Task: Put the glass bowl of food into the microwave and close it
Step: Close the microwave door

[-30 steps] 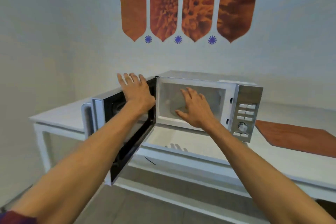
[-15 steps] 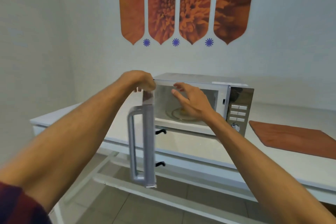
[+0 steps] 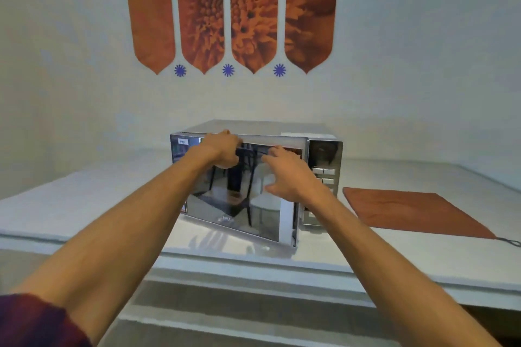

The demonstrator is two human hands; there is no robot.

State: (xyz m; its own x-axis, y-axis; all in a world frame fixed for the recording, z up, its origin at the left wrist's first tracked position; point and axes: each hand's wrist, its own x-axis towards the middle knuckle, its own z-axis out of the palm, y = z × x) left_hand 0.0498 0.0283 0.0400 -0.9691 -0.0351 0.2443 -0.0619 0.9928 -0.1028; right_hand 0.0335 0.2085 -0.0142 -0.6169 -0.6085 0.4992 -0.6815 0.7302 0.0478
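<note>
The microwave (image 3: 282, 149) stood on a white counter (image 3: 84, 205), close to the wall. Its door (image 3: 239, 200) was almost shut: the hinge side on the left sat against the body, while the right edge stood a little away from it, so a narrow gap remained next to the button panel (image 3: 324, 175). The door had a mirror surface that showed dark reflections of the room.

The left hand (image 3: 222, 151) was on the top edge of the door, with the fingers curled over that edge and the knuckles toward the camera. It gripped the door there. The right hand (image 3: 284, 175) was in front of the upper right part of the door, half open, the fingers spread and bent. I could not tell if its fingertips touched the door or only stayed very near it; it held nothing.

The bowl was not visible, because the reflecting door covered the inside of the microwave, so I could not tell where it was.

To the right of the microwave an orange mat (image 3: 417, 211) lay flat on the counter, apart from the microwave. On the wall above hung four orange panels (image 3: 231, 11) with a flower picture.
</note>
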